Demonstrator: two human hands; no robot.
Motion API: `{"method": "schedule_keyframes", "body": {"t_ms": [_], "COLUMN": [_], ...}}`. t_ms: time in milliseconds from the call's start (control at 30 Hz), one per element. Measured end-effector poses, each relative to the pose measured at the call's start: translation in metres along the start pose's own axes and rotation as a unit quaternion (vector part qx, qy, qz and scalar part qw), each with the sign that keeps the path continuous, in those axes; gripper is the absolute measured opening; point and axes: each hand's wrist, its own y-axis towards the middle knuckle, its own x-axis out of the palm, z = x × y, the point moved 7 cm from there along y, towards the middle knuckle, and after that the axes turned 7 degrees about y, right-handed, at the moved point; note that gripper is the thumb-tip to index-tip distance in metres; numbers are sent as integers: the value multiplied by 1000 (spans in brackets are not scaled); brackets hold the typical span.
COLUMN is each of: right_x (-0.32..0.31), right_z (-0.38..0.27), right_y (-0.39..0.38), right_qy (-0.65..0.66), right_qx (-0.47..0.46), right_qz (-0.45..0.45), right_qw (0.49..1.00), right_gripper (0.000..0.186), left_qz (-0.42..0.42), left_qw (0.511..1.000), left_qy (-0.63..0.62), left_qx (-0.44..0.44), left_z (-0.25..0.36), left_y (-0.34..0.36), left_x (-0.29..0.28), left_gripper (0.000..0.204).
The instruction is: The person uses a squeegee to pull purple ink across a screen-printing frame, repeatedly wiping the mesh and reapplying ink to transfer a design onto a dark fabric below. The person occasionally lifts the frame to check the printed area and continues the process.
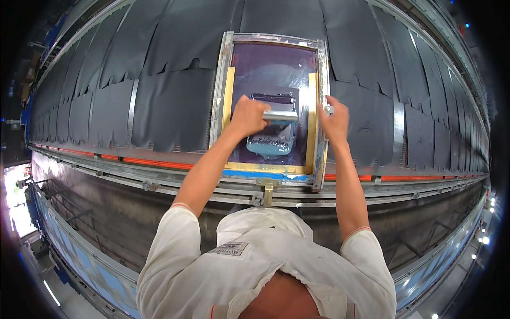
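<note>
A metal-framed screen [274,61] with a dark purple mesh and yellow taped margins lies in front of me. My left hand [248,115] is closed on the left end of a silver squeegee bar [281,115], which lies crosswise over a patch of glossy dark and teal ink [268,145] on the mesh. My right hand [333,117] grips the screen frame's right side, beside a small metal fitting. What lies under the screen is hidden.
Dark grey sheets [172,106] lie in long rows left and right along the bench. A metal rail [143,184] with orange strips runs along the near edge, and a bracket [269,191] joins it below the screen. A walkway [95,204] and another railed bench are below.
</note>
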Motion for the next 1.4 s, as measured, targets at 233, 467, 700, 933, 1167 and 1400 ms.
{"method": "schedule_keyframes", "body": {"t_ms": [233,467,700,933,1167,1400], "right_x": [6,-17,72,209,198,223], "right_z": [81,36,-39,-192,-193,-186], "right_y": [-16,6,-7,-26,-21,-17], "right_qy": [105,138,248,216,233,19], "right_qx": [334,322,309,220,273,222], "right_qz": [16,40,61,92,96,-20], "right_qw": [937,936,916,947,928,975], "right_gripper": [30,29,23,23,22,25], "left_qz": [-30,92,94,36,-9,-86], "left_qw": [997,994,995,996,998,994], "left_qy": [-66,-21,2,-54,-39,-41], "left_qx": [-34,46,-18,-68,-49,-50], "left_z": [-32,47,-31,-188,-190,-222], "left_y": [60,-99,-180,-254,-225,-229], "left_x": [-6,-9,-65,-132,-148,-121], "left_gripper": [19,56,47,16,14,18]}}
